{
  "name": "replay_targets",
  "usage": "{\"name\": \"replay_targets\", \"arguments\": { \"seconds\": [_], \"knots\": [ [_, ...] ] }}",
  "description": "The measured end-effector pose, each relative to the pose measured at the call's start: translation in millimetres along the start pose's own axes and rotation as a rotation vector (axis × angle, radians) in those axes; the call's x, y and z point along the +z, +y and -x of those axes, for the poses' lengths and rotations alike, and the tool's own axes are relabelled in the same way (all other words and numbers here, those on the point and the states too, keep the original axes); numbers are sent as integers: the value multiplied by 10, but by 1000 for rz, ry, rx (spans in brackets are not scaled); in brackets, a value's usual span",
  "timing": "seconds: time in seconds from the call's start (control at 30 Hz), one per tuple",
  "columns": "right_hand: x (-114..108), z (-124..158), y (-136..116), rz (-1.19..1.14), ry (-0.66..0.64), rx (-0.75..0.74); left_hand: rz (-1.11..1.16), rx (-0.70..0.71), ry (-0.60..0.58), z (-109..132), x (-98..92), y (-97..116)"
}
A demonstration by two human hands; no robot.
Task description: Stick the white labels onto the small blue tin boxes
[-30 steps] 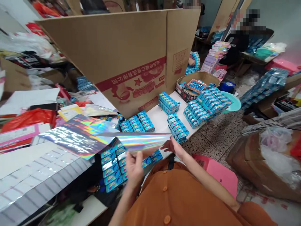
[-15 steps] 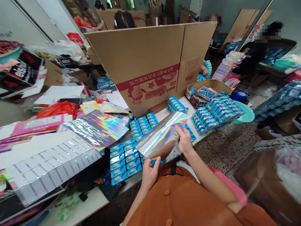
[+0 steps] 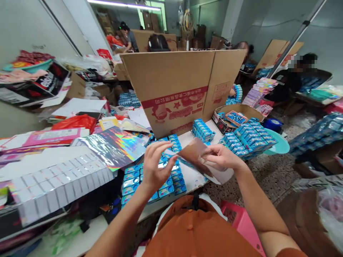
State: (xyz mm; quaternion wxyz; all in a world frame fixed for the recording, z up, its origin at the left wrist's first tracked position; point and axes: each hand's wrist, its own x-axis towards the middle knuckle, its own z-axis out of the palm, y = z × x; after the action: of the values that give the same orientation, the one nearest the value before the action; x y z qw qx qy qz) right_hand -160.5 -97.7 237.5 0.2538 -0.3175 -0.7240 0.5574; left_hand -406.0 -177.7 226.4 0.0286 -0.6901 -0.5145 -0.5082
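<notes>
A shiny silver holographic sheet (image 3: 193,154) hangs tilted and bent over the front of the white table. My right hand (image 3: 221,156) pinches it near its right part, fingers closed on the film. To the left, my left hand (image 3: 157,167) is raised with thumb and fingers apart around the sheet's left end; whether it touches the film I cannot tell. Beneath that hand, rows of small blue packs (image 3: 167,187) lie on the table, partly covered by it. Another patterned holographic sheet (image 3: 118,148) rests to the left of my left hand.
A large cardboard panel (image 3: 174,78) stands upright behind the packs. Stacked blue packs (image 3: 252,137), an open carton (image 3: 214,117) and a turquoise basin (image 3: 281,142) are at right. Wrapped white boxes (image 3: 61,184) line the left side. Other people sit beyond the panel.
The sheet has swung from nearly flat to steeply tilted. My left hand has let go of its lower edge, risen and spread its fingers; my right hand still grips it. The view has tipped up.
</notes>
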Motion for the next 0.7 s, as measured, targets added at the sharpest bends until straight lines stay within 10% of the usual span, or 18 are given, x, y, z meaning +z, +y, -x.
{"name": "replay_targets", "arguments": {
  "seconds": [0.23,0.7],
  "knots": [
    [124,66,-32,147,-263,44,396,-210,-466,-149,204,124],
    [350,209,218,128,-199,76,579,-539,-657,237,115,11]
  ]
}}
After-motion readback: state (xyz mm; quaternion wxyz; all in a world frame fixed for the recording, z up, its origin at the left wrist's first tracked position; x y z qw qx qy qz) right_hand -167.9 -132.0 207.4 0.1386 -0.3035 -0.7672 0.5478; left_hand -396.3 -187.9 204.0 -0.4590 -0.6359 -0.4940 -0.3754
